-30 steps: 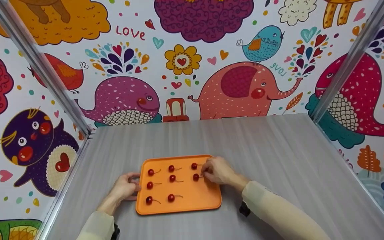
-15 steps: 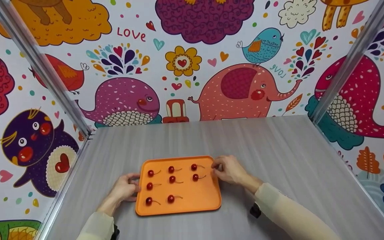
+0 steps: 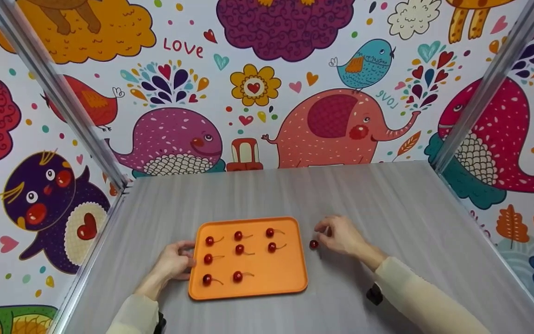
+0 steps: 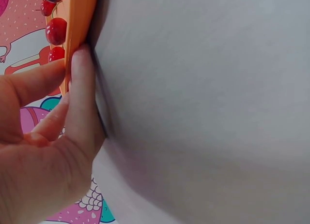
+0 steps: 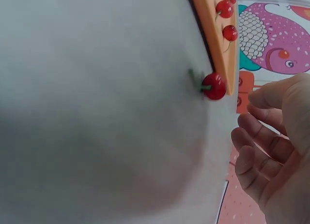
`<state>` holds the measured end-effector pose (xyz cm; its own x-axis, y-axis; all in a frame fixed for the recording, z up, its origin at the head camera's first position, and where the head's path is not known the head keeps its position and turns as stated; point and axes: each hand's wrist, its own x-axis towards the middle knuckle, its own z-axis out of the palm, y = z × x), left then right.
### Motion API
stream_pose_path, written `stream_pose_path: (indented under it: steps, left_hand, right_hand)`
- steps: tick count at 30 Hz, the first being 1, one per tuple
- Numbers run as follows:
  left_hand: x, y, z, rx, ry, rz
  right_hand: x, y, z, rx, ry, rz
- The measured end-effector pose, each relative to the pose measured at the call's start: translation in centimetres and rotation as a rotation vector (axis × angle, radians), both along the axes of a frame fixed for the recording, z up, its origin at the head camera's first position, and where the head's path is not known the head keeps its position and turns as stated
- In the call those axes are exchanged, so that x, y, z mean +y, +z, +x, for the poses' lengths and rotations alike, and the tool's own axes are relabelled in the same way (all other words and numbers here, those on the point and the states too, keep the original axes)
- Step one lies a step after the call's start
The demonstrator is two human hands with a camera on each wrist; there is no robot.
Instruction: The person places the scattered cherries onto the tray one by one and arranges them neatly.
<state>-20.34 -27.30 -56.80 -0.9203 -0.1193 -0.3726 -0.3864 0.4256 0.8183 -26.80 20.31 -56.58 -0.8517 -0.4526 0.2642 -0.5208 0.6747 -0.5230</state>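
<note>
An orange tray (image 3: 271, 273) lies on the grey table, with several red stemmed cherries (image 3: 238, 276) spaced out on it. My left hand (image 3: 174, 260) holds the tray's left edge. In the left wrist view the tray's rim (image 4: 81, 21) sits between the fingertips. Just past the tray's right edge, a loose cherry (image 3: 314, 244) rests on the table. In the right wrist view this cherry (image 5: 214, 86) shows its stem beside the tray. My right hand (image 3: 343, 235) hovers near it with loosely bent fingers and nothing held; a small gap separates fingertips and cherry.
The grey table (image 3: 378, 199) extends behind the tray and to its right. Metal posts (image 3: 475, 102) stand at the back corners. Walls printed with cartoon animals, such as an elephant (image 3: 332, 134), close off the back and sides.
My right hand has moved right, off the tray's upper right corner and onto the table side. A cherry now shows on the table beside its fingers. The left hand and tray stay put.
</note>
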Motion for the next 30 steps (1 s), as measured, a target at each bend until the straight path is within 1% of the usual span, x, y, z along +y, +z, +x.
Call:
stream_pose_path:
  steps: [5, 10, 14, 17, 22, 27, 30]
  left_hand:
    - [-0.1, 0.0, 0.0, 0.006, -0.006, 0.005]
    - [-0.3, 0.0, 0.0, 0.012, 0.001, 0.013]
    - [-0.3, -0.1, 0.1, 0.011, 0.001, 0.009]
    - [-0.3, -0.1, 0.1, 0.015, -0.003, 0.007]
    - [-0.2, 0.0, 0.1, 0.011, 0.001, 0.017]
    - [-0.2, 0.0, 0.0, -0.001, 0.003, 0.014]
    - [-0.1, -0.1, 0.0, 0.001, -0.002, 0.010]
  right_hand:
    - [1.4, -0.6, 0.3, -0.024, -0.011, -0.012]
    - [1.9, -1.2, 0.7, -0.048, 0.009, -0.010]
    - [1.7, -1.6, 1.0, -0.051, 0.021, 0.010]
    - [1.3, -1.9, 1.2, -0.049, 0.012, 0.008]
    - [0.6, -2.2, 1.4, -0.041, -0.021, 0.001]
    - [0.1, -2.6, 1.4, -0.004, -0.058, 0.022]
    - [-0.1, -2.6, 1.5, 0.011, -0.067, 0.022]
